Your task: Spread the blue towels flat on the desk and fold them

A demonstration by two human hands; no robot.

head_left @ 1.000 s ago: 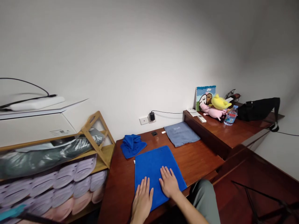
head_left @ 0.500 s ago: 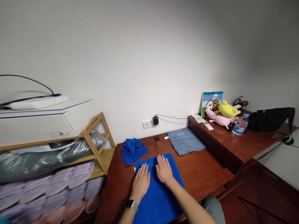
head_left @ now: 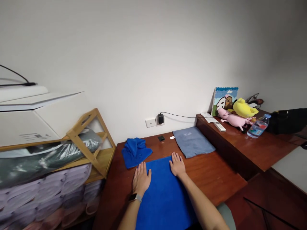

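A blue towel [head_left: 165, 195] lies spread flat on the brown wooden desk, its near end running out of the frame. My left hand [head_left: 142, 180] lies flat at the towel's upper left edge, fingers stretched out and pointing away from me; a watch is on that wrist. Flat on the far right corner rests my right hand [head_left: 177, 165], its fingers slightly apart. Neither hand holds anything. Just beyond my left hand sits a second blue cloth [head_left: 136, 152], crumpled. A folded grey-blue cloth [head_left: 193, 142] lies flat beyond my right hand.
To the right, a raised shelf top [head_left: 242, 137] bears plush toys [head_left: 236, 119], a water bottle [head_left: 259, 126], a remote [head_left: 219, 126] and a black bag [head_left: 287, 121]. Left stands a wooden rack [head_left: 105, 159] with several slippers and a white box [head_left: 43, 124]. A black charger [head_left: 161, 118] is plugged into the wall.
My hands have moved apart: the left to the towel's left edge, the right to its far right corner. The towel looks smoother, and the view has shifted slightly.
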